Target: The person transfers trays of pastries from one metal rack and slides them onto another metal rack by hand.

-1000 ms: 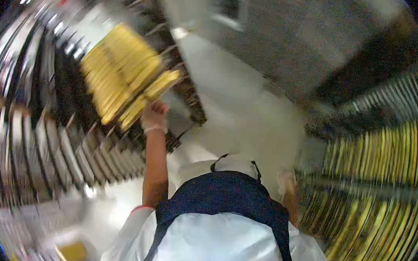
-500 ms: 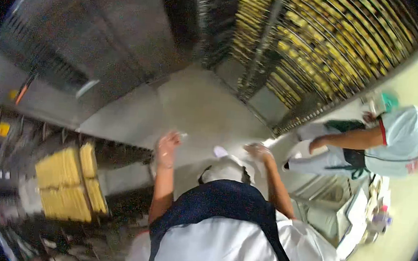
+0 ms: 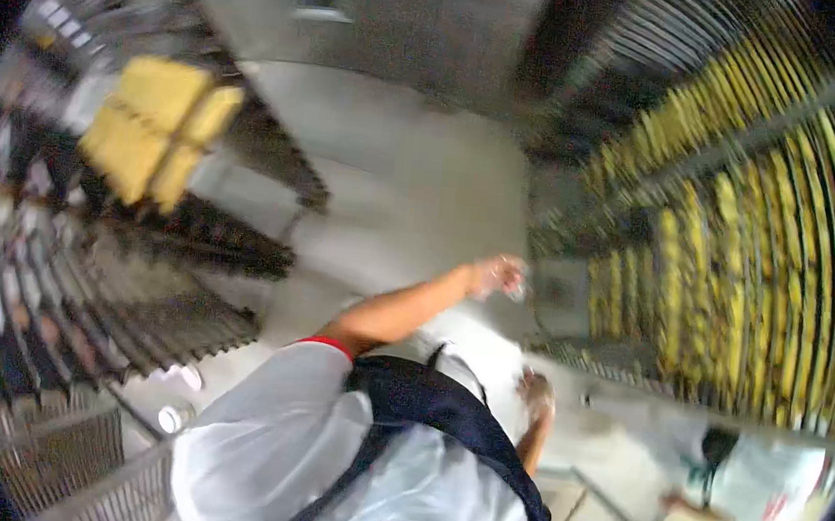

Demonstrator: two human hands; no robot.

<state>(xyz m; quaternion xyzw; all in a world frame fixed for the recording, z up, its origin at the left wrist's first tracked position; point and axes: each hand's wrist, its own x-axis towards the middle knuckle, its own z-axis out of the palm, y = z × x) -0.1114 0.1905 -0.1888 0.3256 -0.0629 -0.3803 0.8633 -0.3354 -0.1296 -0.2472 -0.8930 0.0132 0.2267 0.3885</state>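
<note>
The left hand (image 3: 498, 276) reaches forward across the front of the body, its arm stretched out over the pale floor (image 3: 404, 189). Its fingers look loosely bent, but blur hides whether they grip anything, so I cannot tell. The right hand (image 3: 536, 395) hangs lower and closer to the body, fingers pointing forward; I cannot tell whether it is holding something either. Both hands are nearest the tall rack (image 3: 730, 146) on the right, apart from it as far as the view shows. That rack is filled with rows of yellow pieces (image 3: 727, 280) on closely spaced levels. On the left, well apart from the hands, yellow blocks (image 3: 145, 114) sit in a group among darker shelving (image 3: 238, 243). A small white round object (image 3: 175, 418) is near the lower left. The person wears a dark apron (image 3: 434, 398) over a white shirt (image 3: 261, 426); a co-worker (image 3: 768, 485) stands at the lower right, partly blurred.
</note>
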